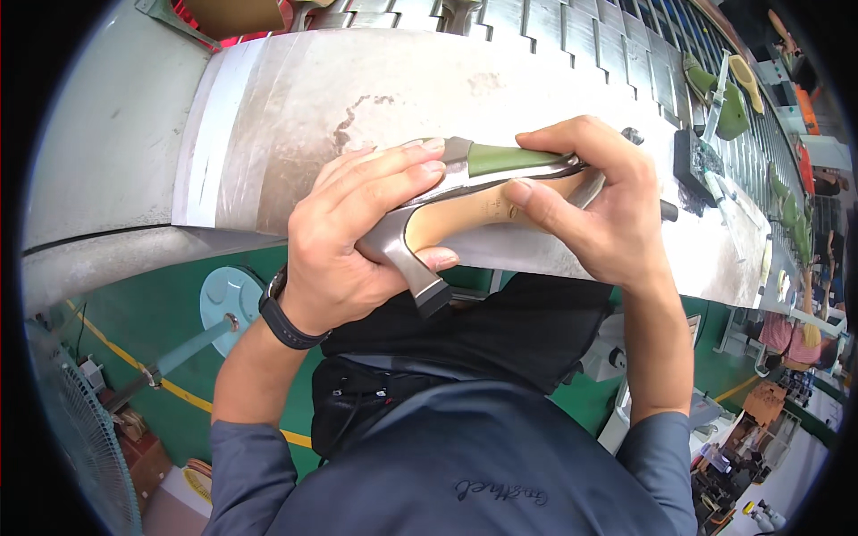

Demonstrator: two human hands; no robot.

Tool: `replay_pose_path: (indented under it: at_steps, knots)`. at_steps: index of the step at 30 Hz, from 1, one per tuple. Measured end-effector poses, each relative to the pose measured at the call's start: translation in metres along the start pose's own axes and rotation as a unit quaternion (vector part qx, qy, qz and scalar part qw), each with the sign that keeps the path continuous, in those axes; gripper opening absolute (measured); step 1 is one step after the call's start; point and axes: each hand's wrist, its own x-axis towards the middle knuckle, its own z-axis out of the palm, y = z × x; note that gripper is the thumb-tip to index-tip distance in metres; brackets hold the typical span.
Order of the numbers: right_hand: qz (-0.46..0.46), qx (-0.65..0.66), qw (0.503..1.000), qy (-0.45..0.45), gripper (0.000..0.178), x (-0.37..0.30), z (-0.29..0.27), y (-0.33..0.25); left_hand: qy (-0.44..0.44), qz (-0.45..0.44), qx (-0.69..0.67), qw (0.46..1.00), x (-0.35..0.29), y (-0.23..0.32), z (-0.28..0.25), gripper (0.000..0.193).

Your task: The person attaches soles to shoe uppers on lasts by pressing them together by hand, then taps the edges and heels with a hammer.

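A high-heeled shoe point(465, 213) lies on its side between my two hands, just above the near edge of the bench. Its upper and heel are metallic grey, the sole is tan, and a green shoe last point(511, 159) shows inside the opening. My left hand point(340, 232) is wrapped round the heel end, with the thumb below by the dark-tipped heel point(413, 268). At the other end, my right hand point(612, 205) grips the toe part, its thumb on the sole and its index finger along the upper side. My fingers hide part of the toe.
A worn pale sheet covers the bench point(295, 98). Behind it runs a metal slat conveyor point(554, 40). To the right are a black block point(693, 167), green lasts point(733, 114) and a tan sole point(745, 82). A fan point(85, 438) stands lower left, near a light-blue disc point(219, 295).
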Motion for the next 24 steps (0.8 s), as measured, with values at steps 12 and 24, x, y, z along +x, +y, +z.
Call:
replay_pose_path:
  at_steps: [12,24]
  knots:
    - [-0.061,-0.028,0.996,-0.062,0.049,0.02,-0.001,-0.003,0.035,-0.001,0.057,0.998,-0.01,0.007,0.013,0.06]
    - [0.036,-0.064,0.973,-0.218,0.051,0.054,-0.006,-0.028,0.05,0.021,0.068,0.996,-0.02,0.003,0.022,0.059]
